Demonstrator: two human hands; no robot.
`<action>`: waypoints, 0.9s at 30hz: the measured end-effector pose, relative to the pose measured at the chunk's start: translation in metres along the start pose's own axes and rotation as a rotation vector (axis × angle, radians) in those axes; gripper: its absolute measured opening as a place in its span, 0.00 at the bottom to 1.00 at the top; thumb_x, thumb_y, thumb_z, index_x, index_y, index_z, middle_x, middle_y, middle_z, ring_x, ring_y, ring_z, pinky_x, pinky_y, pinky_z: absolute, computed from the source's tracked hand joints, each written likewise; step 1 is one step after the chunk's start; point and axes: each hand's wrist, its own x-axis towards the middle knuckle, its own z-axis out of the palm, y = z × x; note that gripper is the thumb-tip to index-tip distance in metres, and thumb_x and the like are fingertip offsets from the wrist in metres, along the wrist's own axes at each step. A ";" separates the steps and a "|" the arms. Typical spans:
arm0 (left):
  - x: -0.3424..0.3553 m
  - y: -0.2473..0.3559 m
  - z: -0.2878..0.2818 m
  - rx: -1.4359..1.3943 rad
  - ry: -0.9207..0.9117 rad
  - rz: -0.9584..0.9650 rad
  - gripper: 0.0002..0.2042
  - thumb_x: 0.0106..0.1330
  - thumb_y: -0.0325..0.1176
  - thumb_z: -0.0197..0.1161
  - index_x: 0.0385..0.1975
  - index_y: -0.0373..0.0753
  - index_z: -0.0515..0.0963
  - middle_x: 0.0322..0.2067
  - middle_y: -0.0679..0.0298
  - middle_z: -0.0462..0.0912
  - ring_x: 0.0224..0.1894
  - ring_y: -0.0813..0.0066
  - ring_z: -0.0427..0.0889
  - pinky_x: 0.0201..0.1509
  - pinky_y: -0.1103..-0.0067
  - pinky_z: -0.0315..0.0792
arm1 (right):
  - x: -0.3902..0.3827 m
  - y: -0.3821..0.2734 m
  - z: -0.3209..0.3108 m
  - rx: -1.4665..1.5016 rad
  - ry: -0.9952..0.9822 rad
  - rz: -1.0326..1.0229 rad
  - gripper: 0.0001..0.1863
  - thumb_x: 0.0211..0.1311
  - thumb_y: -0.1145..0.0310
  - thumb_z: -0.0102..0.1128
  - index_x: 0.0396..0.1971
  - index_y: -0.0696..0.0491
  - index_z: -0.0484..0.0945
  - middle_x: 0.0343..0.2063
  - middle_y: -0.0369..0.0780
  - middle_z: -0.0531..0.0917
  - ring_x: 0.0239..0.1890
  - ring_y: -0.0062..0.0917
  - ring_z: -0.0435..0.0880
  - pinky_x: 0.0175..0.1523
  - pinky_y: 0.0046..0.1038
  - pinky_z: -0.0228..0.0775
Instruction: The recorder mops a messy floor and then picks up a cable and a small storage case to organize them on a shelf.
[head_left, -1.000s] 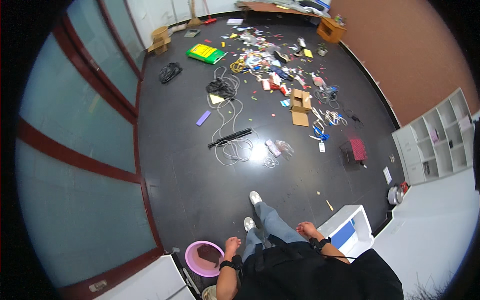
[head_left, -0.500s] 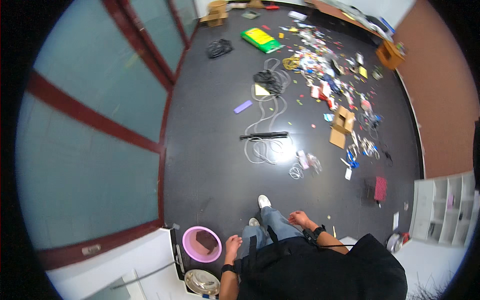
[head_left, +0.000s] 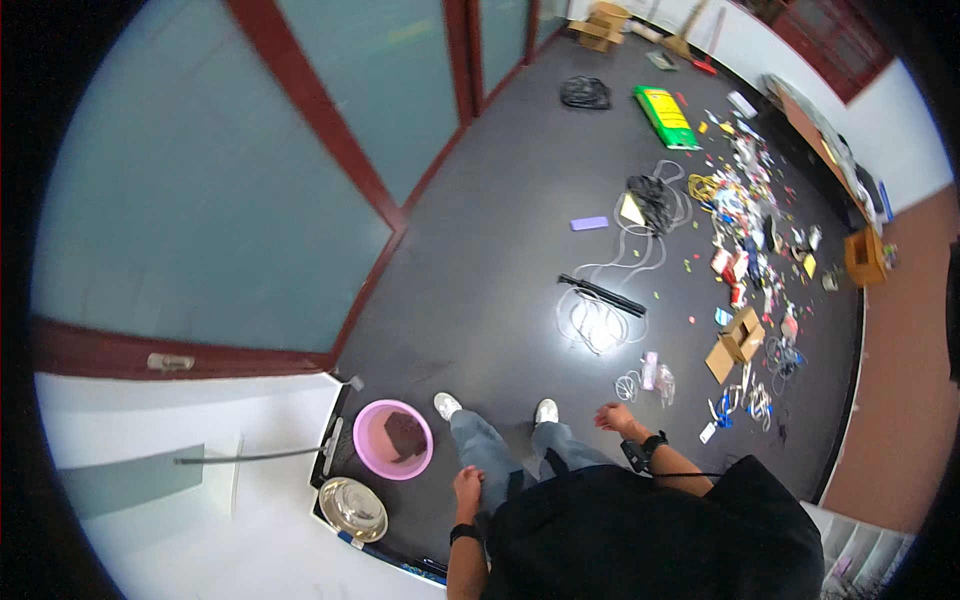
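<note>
Nearest, a steel basin (head_left: 353,510) sits at the left; the left hand (head_left: 468,487) hangs right of it, how tightly its fingers curl I cannot tell; the pink bucket (head_left: 371,437) stands left of that hand; the right hand (head_left: 614,418) hangs empty, fingers loosely parted; beyond it lie a white cable coil (head_left: 627,386), an open cardboard box (head_left: 742,336) and, farthest, a green-and-yellow sack (head_left: 665,116).

Across the room from me, a head-worn fisheye looks steeply down and ahead: close over the wearer's left hand (head_left: 468,488), right hand (head_left: 613,416) and white shoes (head_left: 546,411), reaching from glass doors (head_left: 220,190) to the brown wall (head_left: 893,400).
</note>
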 end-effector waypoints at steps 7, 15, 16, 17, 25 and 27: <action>0.067 0.038 -0.043 -0.077 -0.080 -0.046 0.12 0.63 0.30 0.52 0.42 0.31 0.73 0.29 0.58 0.81 0.29 0.75 0.79 0.35 0.80 0.73 | 0.024 -0.040 0.062 -0.054 0.023 0.026 0.18 0.57 0.61 0.53 0.42 0.59 0.71 0.31 0.42 0.81 0.30 0.26 0.81 0.33 0.26 0.72; 0.177 0.018 -0.131 -0.237 -0.035 -0.076 0.10 0.64 0.31 0.51 0.39 0.32 0.73 0.25 0.59 0.79 0.26 0.76 0.78 0.28 0.81 0.71 | 0.024 -0.115 0.167 -0.035 0.013 -0.057 0.15 0.63 0.61 0.47 0.43 0.54 0.71 0.34 0.40 0.80 0.35 0.24 0.79 0.38 0.24 0.70; 0.206 -0.010 -0.143 -0.135 -0.042 -0.003 0.10 0.64 0.32 0.52 0.39 0.33 0.73 0.27 0.59 0.79 0.27 0.76 0.78 0.28 0.81 0.71 | 0.025 -0.133 0.183 0.009 -0.068 -0.115 0.15 0.63 0.61 0.46 0.44 0.55 0.71 0.34 0.40 0.79 0.35 0.23 0.79 0.38 0.22 0.70; 0.230 -0.040 -0.154 -0.030 -0.051 0.068 0.10 0.64 0.32 0.53 0.40 0.33 0.72 0.28 0.59 0.79 0.27 0.77 0.77 0.29 0.80 0.70 | 0.031 -0.146 0.198 -0.008 -0.081 -0.107 0.15 0.63 0.61 0.46 0.44 0.55 0.71 0.34 0.40 0.79 0.35 0.23 0.79 0.38 0.22 0.70; 0.453 -0.129 -0.247 -1.063 -0.066 0.198 0.17 0.51 0.30 0.62 0.42 0.34 0.72 0.28 0.63 0.78 0.28 0.71 0.77 0.30 0.76 0.72 | 0.164 -0.141 0.232 -0.036 0.021 -0.346 0.14 0.63 0.61 0.49 0.42 0.54 0.72 0.32 0.38 0.80 0.34 0.22 0.79 0.37 0.21 0.68; 0.508 -0.124 -0.262 -0.348 0.169 0.156 0.17 0.50 0.33 0.63 0.40 0.34 0.74 0.27 0.61 0.79 0.27 0.68 0.78 0.31 0.74 0.72 | 0.223 -0.112 0.216 0.019 0.077 -0.376 0.14 0.61 0.61 0.52 0.42 0.54 0.72 0.32 0.37 0.80 0.32 0.21 0.79 0.35 0.20 0.67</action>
